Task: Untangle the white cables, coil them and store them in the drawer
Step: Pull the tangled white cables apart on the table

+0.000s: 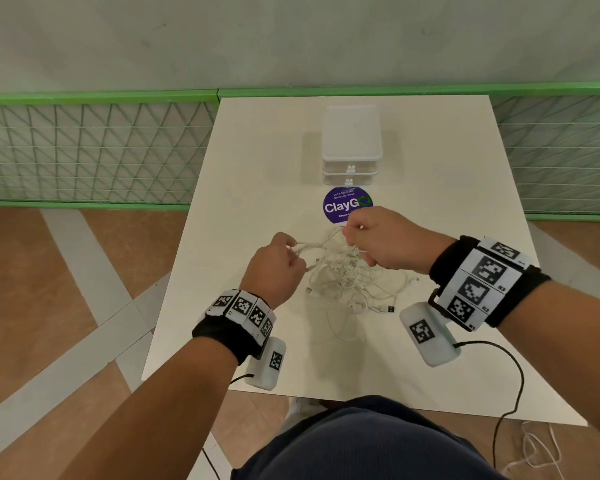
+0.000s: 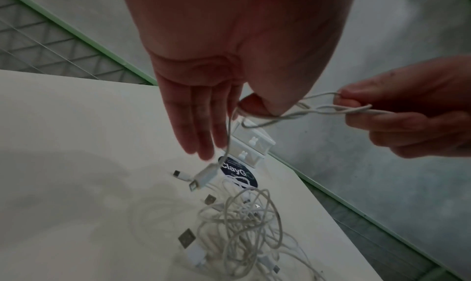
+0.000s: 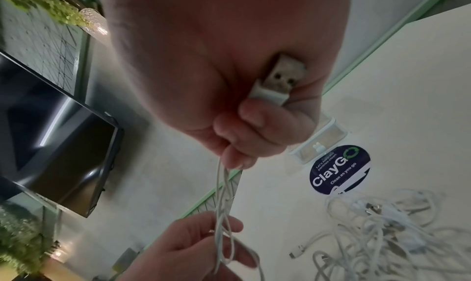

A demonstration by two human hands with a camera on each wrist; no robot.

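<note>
A tangle of white cables (image 1: 343,277) lies mid-table, also seen in the left wrist view (image 2: 244,225) and the right wrist view (image 3: 387,225). My hands hold one looped white cable (image 1: 317,245) stretched between them, just above the pile. My left hand (image 1: 291,252) pinches the loops between thumb and forefinger (image 2: 251,105), its other fingers straight; a USB plug (image 2: 203,176) dangles below it. My right hand (image 1: 355,237) is curled round the strands (image 3: 223,196) and another USB plug (image 3: 277,80). The white two-drawer unit (image 1: 352,150) stands behind, both drawers closed.
A round purple ClayGo sticker (image 1: 347,206) lies between the drawer unit and the pile. A green-framed mesh fence (image 1: 94,150) runs behind the white table (image 1: 465,202). Another white cable (image 1: 537,448) lies on the floor at the lower right.
</note>
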